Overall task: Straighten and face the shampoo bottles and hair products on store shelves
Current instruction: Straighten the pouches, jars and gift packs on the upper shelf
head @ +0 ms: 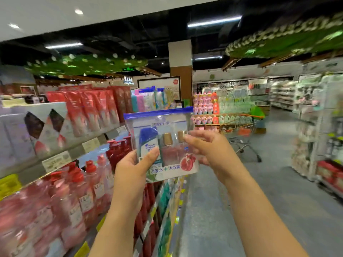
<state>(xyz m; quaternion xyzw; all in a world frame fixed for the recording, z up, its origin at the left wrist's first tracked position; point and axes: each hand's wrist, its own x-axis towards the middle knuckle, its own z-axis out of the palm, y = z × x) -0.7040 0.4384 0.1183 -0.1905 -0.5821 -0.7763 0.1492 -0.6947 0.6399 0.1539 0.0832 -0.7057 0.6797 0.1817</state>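
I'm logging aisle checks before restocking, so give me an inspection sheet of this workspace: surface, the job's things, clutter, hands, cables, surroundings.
Surface: shelving on the left, stocked on several levels, price tags along the edges.
Job's things: travel kit pouch with a blue zip strip, held up in the aisle, small bottles inside; red pump bottles in rows on the shelf; red refill packs on the level above.
Clutter: nothing seen.
Hands: left hand grips the pouch's lower left, thumb across the front; right hand pinches its right edge.
Cables: nothing seen.
Surroundings: shopping cart in the aisle behind; further shelves on the right, blurred.
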